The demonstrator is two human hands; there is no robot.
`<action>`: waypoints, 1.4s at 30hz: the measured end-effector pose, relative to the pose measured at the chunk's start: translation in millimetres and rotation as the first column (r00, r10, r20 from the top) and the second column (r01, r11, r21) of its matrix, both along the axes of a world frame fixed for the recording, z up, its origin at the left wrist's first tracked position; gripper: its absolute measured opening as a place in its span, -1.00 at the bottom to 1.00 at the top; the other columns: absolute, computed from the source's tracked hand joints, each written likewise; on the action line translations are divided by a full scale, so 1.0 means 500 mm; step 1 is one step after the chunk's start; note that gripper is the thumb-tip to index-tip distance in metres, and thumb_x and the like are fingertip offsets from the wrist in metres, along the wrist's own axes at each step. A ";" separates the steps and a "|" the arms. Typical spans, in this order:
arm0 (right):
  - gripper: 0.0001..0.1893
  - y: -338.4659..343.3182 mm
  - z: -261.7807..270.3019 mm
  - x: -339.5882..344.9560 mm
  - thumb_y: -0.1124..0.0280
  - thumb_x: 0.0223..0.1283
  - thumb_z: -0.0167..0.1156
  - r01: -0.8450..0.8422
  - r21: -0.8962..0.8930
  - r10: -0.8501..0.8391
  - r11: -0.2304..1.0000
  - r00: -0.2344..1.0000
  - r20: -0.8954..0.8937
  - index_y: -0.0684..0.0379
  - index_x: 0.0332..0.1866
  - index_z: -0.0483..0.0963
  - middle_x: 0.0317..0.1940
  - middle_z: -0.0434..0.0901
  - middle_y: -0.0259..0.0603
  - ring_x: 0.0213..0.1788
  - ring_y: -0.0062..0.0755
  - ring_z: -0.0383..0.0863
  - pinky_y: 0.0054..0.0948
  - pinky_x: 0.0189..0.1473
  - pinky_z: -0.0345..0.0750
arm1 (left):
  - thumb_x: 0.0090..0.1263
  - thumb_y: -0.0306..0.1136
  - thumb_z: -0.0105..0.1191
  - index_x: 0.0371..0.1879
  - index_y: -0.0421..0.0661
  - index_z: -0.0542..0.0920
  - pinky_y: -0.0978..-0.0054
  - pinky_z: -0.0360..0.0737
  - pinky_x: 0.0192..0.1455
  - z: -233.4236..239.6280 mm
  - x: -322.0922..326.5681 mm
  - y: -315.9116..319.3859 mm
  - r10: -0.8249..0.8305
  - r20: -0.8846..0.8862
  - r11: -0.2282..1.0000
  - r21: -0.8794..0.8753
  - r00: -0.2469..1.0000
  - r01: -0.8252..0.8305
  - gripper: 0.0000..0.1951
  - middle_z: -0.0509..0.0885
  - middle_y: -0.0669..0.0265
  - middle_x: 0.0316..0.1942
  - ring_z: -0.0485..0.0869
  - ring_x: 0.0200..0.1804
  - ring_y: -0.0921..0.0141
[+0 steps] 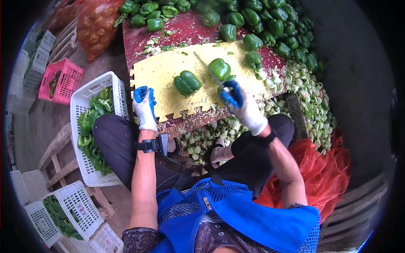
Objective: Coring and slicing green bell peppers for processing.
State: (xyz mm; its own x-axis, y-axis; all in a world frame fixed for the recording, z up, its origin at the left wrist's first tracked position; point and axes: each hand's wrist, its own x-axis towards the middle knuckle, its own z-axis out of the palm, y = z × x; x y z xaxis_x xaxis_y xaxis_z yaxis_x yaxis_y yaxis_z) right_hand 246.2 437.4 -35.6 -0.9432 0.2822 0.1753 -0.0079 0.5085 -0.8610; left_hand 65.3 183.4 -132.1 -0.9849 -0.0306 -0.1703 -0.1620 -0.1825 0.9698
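My right hand (243,107), in a white glove with blue coating, grips a knife (206,65). The blade points up and to the left, passing in front of a green bell pepper (221,68). Smaller green pepper pieces (231,77) show beside this hand, partly hidden by it. A whole-looking green bell pepper (187,83) lies on the yellow foam mat (158,69), between my two hands. Over the mat's left edge is my left hand (145,106), gloved alike, its fingers loosely curled and apart with nothing visible in them.
A white plastic crate (76,126) of cut green peppers stands left of my knee. Bell peppers are heaped (275,28) at the far side of the red board (183,25). Trimmed cores (307,95) pile up at right and below. Red mesh (316,170) lies by my right arm.
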 end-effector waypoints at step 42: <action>-0.76 0.104 -0.118 0.102 0.34 0.27 0.14 0.544 -0.089 -0.486 0.834 0.803 0.345 0.27 -0.08 0.40 -0.52 0.55 0.07 -0.46 0.07 0.59 -0.16 -0.38 0.50 | 0.05 -0.51 0.40 0.15 -0.22 0.44 0.26 0.53 0.18 -0.038 0.186 0.437 -0.495 -0.308 0.857 -0.328 0.813 0.397 -0.38 0.48 0.03 0.06 0.53 0.11 0.14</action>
